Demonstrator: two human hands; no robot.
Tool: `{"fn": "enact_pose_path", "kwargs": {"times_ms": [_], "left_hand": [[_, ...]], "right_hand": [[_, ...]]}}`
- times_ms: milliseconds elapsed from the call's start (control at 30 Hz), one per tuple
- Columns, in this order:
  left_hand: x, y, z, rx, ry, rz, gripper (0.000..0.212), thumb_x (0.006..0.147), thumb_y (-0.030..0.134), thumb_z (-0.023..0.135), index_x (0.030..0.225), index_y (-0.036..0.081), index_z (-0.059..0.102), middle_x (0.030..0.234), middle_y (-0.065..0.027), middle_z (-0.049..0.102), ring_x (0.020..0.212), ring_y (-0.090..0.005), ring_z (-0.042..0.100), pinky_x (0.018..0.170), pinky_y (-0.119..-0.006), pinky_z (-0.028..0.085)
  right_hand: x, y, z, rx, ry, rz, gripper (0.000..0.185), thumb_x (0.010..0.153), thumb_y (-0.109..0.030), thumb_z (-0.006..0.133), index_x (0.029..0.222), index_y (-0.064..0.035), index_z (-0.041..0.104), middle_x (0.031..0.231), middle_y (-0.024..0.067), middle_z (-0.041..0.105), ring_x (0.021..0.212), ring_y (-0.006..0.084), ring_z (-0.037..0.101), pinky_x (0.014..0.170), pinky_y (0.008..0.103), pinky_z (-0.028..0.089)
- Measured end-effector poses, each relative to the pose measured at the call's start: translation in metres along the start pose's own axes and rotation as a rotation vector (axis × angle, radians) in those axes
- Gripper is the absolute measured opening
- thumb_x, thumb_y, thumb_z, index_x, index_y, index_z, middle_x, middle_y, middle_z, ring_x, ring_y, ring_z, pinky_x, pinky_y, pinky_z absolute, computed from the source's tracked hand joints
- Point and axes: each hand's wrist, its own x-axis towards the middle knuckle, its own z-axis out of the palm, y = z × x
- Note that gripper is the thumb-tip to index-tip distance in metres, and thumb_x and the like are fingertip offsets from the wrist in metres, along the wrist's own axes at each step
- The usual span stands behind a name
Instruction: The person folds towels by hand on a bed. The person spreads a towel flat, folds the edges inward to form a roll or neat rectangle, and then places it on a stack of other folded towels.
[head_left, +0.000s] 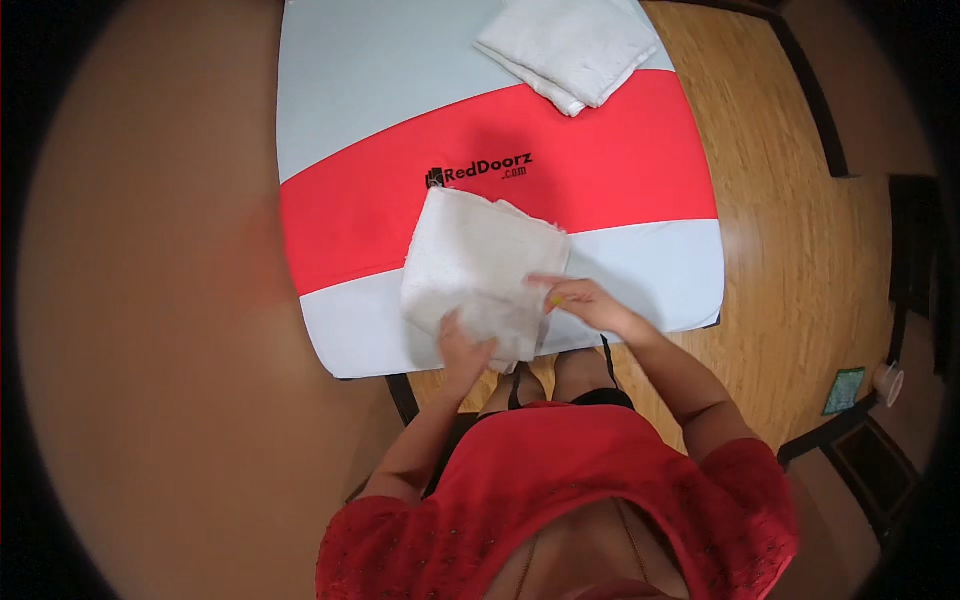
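A folded white towel (480, 255) hangs partly over the near edge of a bed with a pale-blue and red cover (360, 225). My left hand (461, 349) is at the towel's near left part, its thumb and fingers around a blurred fold of cloth. My right hand (581, 300) is at the towel's right edge, index finger stretched out over it; whether it pinches the cloth cannot be told. Something small and yellow shows at its fingers. A second folded white towel (570, 45) lies at the bed's far right.
Wooden flooring (765, 247) runs along the bed's right side. A brown wall (165, 262) stands close on the left. At the lower right are a green packet (844, 391), a clear plastic cup (889, 384) and a dark framed panel (871, 466).
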Motion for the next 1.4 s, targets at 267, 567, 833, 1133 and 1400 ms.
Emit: {"fn": "enact_pose_path", "kwargs": {"times_ms": [267, 567, 833, 1133, 1400], "left_hand": [[0.039, 0.022, 0.013, 0.258, -0.443, 0.528, 0.034, 0.077, 0.035, 0.064, 0.104, 0.015, 0.062, 0.127, -0.0081, 0.049, 0.13, -0.0344, 0.029, 0.102, -0.063, 0.016], [0.02, -0.018, 0.017, 0.322, -0.496, 0.65, 0.019, 0.085, 0.027, 0.056, 0.085, 0.011, 0.066, 0.097, -0.0066, 0.06, 0.099, -0.0262, 0.053, 0.1, -0.049, 0.029], [-0.004, -0.071, -0.028, 0.351, -0.5, 0.535, 0.053, 0.074, 0.035, 0.067, 0.117, 0.008, 0.05, 0.13, -0.0168, 0.042, 0.124, -0.0331, 0.035, 0.104, -0.053, 0.023], [-0.007, -0.12, -0.045, 0.162, -0.096, 0.174, 0.076, 0.07, 0.034, 0.07, 0.131, 0.005, 0.034, 0.14, -0.024, 0.025, 0.129, -0.036, 0.028, 0.102, -0.052, 0.025], [0.012, -0.082, -0.008, 0.075, -0.217, 0.588, 0.044, 0.07, 0.016, 0.062, 0.111, 0.002, 0.054, 0.109, -0.0215, 0.056, 0.11, -0.0389, 0.048, 0.092, -0.045, 0.04]], "right_hand": [[-0.015, -0.024, 0.082, 0.129, 0.078, 0.082, 0.016, 0.088, -0.01, 0.051, 0.087, 0.0019, 0.062, 0.086, 0.0085, 0.065, 0.08, 0.0168, 0.06, 0.073, 0.0324, 0.047], [-0.039, 0.037, 0.138, -0.826, 0.054, 0.532, 0.041, 0.087, -0.029, 0.049, 0.06, 0.0006, 0.057, 0.066, 0.0192, 0.058, 0.064, 0.0323, 0.059, 0.063, 0.0404, 0.046], [-0.319, -0.112, -0.015, 0.094, 1.541, -0.449, 0.013, 0.082, -0.018, 0.059, 0.087, -0.0067, 0.059, 0.079, 0.0044, 0.057, 0.071, 0.0164, 0.054, 0.063, 0.0292, 0.044], [-0.49, -0.035, 0.079, -0.717, 2.173, 1.403, 0.058, 0.084, -0.048, 0.051, 0.135, -0.0224, 0.04, 0.144, 0.0174, 0.025, 0.133, 0.0269, 0.022, 0.103, 0.0565, 0.019], [-0.446, 0.142, 0.12, -0.282, 1.674, 1.544, 0.043, 0.08, -0.028, 0.056, 0.113, 0.0005, 0.057, 0.115, 0.0268, 0.053, 0.117, 0.0304, 0.048, 0.091, 0.0503, 0.041]]}}
